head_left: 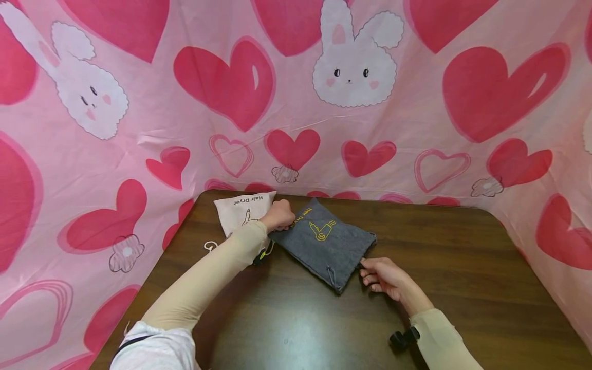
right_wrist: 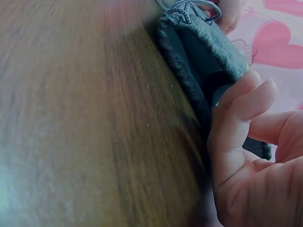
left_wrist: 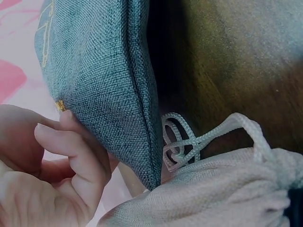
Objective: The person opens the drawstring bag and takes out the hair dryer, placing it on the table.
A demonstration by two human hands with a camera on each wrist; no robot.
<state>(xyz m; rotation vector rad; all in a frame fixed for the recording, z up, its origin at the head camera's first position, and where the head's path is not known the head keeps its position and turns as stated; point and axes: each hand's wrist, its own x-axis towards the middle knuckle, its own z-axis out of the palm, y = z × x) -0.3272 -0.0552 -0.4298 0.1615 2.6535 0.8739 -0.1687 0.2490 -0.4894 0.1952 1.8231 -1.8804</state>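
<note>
A dark grey drawstring bag (head_left: 319,246) with a yellow hair dryer print and "Hair Dryer" lettering lies slanted across the table. My left hand (head_left: 279,215) pinches the fabric at its far left end, fingers curled, as the left wrist view also shows. At the opposite end, my right hand (head_left: 384,275) grips the rim of the bag's mouth. That mouth (right_wrist: 203,61) gapes in the right wrist view, with something dark and curved just inside; what it is I cannot tell. A cream drawstring bag (head_left: 245,205) with similar print lies beneath my left forearm, partly hidden.
White cord loops (left_wrist: 182,142) trail from the cream bag. Brown wooden table (head_left: 439,246) surface extends to the right and front. Pink cloth (head_left: 287,113) printed with hearts and rabbits hangs around the table. A small black device (head_left: 403,339) sits on my right wrist.
</note>
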